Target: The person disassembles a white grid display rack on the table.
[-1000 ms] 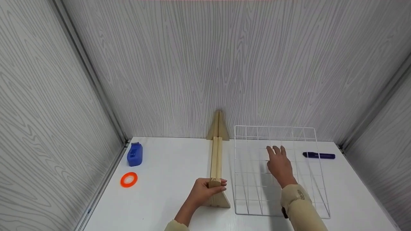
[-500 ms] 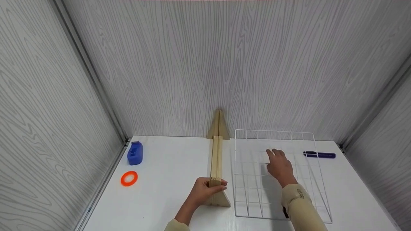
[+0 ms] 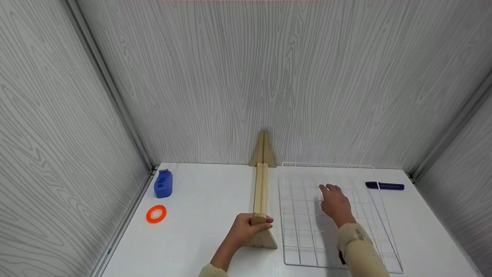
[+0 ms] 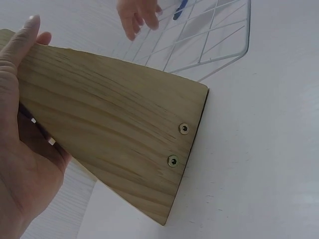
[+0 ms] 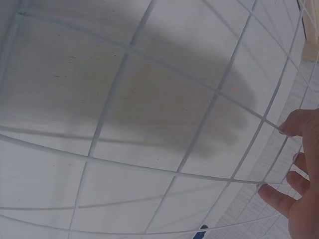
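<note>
A wooden stand, with a tapered upright board at each end of a long beam, runs away from me along the middle of the table. At its near end my left hand grips the top of the upright, thumb on one side and fingers on the other. The left wrist view shows that end board with two bolts low on it. To the right, my right hand holds a white wire grid panel by its inner wires, fingertips and thumb at the bars. The panel sits above the tabletop, casting shadows.
At the left lie a blue tape dispenser and an orange ring like a roll of tape. A slim dark blue marker-like object lies at the far right, partly behind the grid's edge. Grey wood-grain walls close off the back and sides.
The grid's far edge has come down and its near edge has shifted slightly toward me, with my right hand lowering along with it. My left hand keeps its grip on the stand.
</note>
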Available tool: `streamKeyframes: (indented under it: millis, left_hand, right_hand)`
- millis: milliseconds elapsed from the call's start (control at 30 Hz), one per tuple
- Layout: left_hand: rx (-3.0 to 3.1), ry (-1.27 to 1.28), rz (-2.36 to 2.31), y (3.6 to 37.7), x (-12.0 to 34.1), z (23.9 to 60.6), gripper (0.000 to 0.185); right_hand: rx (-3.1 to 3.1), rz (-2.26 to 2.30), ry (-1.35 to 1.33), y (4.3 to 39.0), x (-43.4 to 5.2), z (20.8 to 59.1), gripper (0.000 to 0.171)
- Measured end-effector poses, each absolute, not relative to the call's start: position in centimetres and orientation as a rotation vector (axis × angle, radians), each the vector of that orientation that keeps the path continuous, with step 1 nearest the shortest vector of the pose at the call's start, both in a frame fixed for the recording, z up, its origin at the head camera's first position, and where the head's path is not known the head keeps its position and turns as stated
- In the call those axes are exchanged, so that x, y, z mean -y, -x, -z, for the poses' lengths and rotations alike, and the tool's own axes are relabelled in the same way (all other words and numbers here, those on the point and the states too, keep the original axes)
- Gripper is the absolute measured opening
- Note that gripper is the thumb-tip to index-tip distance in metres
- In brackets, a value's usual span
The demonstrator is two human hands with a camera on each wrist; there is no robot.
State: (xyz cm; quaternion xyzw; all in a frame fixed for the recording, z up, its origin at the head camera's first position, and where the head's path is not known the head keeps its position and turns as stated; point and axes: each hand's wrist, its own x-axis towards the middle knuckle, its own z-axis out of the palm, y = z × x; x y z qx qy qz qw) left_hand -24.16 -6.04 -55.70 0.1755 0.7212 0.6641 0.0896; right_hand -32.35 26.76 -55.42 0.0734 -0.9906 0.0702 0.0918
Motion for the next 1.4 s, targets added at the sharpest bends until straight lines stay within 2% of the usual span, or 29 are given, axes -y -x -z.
streamKeyframes:
  millis: [1400]
  left_hand:
    - [-2.178, -0.49, -1.98, 23.7, 6.0, 55.7, 0.018]
  right_hand:
    - [3.003, -0.294, -0.245, 31.2, -27.1, 58.5, 0.045]
